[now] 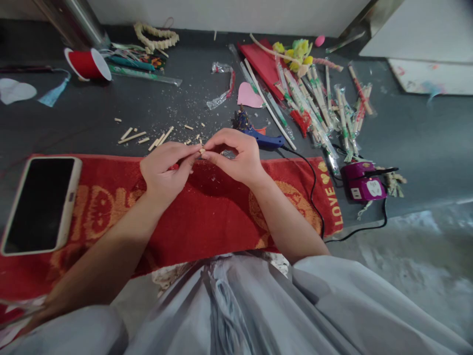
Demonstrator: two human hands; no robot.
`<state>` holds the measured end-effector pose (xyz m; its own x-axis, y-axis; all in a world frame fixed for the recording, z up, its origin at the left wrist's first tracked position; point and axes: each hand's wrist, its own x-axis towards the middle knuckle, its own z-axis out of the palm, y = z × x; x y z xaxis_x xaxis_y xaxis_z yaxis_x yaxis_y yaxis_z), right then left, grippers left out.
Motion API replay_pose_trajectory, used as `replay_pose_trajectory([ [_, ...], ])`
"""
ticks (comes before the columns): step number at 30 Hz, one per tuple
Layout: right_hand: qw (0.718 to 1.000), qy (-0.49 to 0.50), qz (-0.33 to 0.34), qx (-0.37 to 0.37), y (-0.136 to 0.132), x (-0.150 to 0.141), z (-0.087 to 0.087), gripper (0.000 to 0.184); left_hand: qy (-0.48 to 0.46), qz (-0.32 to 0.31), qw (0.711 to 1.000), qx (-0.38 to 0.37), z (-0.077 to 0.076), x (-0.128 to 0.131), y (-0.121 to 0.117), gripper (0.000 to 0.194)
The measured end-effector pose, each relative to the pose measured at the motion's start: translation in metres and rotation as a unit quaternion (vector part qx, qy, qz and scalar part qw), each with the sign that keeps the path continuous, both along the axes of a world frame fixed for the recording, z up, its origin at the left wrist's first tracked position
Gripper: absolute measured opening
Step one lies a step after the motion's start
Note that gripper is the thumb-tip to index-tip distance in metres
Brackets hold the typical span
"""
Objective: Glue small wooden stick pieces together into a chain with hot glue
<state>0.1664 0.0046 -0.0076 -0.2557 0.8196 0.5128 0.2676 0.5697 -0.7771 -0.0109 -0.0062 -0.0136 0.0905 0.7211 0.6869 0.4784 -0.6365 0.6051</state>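
Observation:
Above the far edge of a red towel (207, 207), my two hands meet fingertip to fingertip. Between them is a small pale wooden piece (202, 151), partly covered by the fingers. My left hand (166, 170) pinches it from the left, thumb and forefinger closed. From the other side, my right hand (236, 155) pinches the same piece with thumb and forefinger. Just beyond the hands lie short cut wooden sticks (161, 138) and crumbs. A blue glue gun (264, 139) rests behind my right hand, its nozzle end dark and stained.
A phone or tablet (40, 204) lies on the towel's left. Wrapped chopsticks (314, 103) are heaped at the back right. A purple power socket (364, 181) stands right, with a black cord crossing the towel. A red thread spool (88, 65) sits at the back left.

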Motion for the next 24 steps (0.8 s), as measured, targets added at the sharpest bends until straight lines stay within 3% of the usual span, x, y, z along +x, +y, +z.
replay_pose_trajectory([
  [6, 0.997, -0.037, -0.002, 0.064, -0.001, 0.002, 0.003, 0.031, -0.022, 0.016, 0.993, -0.114, -0.004, -0.001, -0.005, 0.023],
  [10, 0.992, -0.039, -0.004, 0.119, -0.002, 0.002, 0.003, 0.021, -0.039, 0.016, 0.989, -0.139, -0.006, -0.001, -0.005, 0.023],
  [16, 0.986, -0.036, -0.008, 0.165, -0.002, 0.002, 0.001, 0.013, -0.051, 0.005, 0.993, -0.110, -0.008, -0.002, -0.001, 0.020],
  [21, 0.988, -0.061, -0.011, 0.139, -0.003, 0.001, 0.001, 0.017, -0.013, -0.030, 0.999, 0.011, -0.007, -0.002, 0.004, 0.017],
  [24, 0.991, -0.044, -0.006, 0.127, -0.004, 0.000, 0.000, 0.017, 0.020, -0.025, 0.999, 0.024, -0.005, -0.001, 0.005, 0.014],
])
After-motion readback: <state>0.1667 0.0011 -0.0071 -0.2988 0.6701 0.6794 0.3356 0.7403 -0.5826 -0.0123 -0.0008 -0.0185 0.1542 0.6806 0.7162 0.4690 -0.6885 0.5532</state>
